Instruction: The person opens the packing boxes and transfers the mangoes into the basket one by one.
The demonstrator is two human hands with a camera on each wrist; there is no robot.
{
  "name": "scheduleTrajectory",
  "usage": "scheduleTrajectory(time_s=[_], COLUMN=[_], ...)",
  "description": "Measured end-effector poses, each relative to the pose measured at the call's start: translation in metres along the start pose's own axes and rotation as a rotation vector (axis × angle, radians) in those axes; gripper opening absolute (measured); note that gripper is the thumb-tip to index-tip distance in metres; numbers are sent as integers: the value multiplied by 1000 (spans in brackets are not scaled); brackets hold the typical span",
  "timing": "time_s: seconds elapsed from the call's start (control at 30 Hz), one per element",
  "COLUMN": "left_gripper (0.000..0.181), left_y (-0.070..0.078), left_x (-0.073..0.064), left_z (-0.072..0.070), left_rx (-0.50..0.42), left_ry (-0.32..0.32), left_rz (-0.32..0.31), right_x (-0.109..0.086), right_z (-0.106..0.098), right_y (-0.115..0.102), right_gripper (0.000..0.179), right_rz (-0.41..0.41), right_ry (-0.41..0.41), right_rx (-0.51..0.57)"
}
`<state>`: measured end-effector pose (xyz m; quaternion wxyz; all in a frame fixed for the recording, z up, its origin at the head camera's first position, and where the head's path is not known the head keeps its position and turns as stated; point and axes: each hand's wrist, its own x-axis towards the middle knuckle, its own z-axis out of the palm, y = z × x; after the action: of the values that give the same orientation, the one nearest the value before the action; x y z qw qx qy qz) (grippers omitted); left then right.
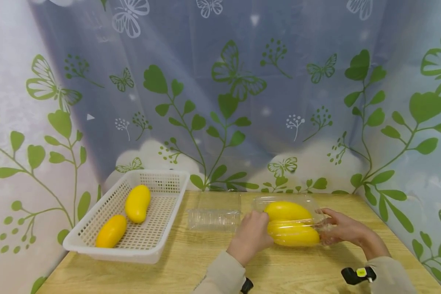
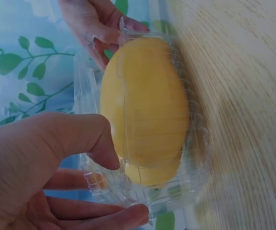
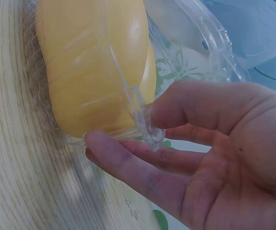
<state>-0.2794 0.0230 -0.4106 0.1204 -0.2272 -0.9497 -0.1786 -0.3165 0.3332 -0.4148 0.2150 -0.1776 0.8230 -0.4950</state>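
Note:
Two yellow mangoes, a rear one [image 1: 287, 210] and a front one [image 1: 295, 238], lie side by side in a clear plastic clamshell box [image 1: 309, 199] on the table. My left hand [image 1: 250, 236] holds the box's left end, thumb on the rim and fingers round the outside, as the left wrist view shows. At the opposite end my right hand [image 1: 344, 229] pinches the rim near a corner. In the right wrist view its thumb presses a clear tab [image 3: 145, 122] at the edge, with fingers below. The lid stands raised behind the mangoes.
On the left, a white perforated basket [image 1: 155, 256] holds two more mangoes, one farther back [image 1: 137, 203] and one nearer [image 1: 111, 231]. Between basket and hands sits another clear plastic box [image 1: 214, 220]. A patterned curtain [image 1: 206, 122] closes off the wooden table's [image 1: 191, 265] back.

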Motion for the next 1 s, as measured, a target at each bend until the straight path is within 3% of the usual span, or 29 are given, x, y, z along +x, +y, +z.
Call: scheduleTrajectory(time_s=[0.7, 1.0], left_gripper=[36, 26], left_y=[2, 2], left_x=[-1, 0], left_z=[0, 2], left_rx=[62, 86], left_ry=[25, 38], left_rz=[-7, -4], right_x=[1, -1], right_z=[0, 4], right_y=[0, -3], right_gripper=[86, 88], right_rz=[11, 4], right_ry=[9, 14], right_rx=[-11, -4])
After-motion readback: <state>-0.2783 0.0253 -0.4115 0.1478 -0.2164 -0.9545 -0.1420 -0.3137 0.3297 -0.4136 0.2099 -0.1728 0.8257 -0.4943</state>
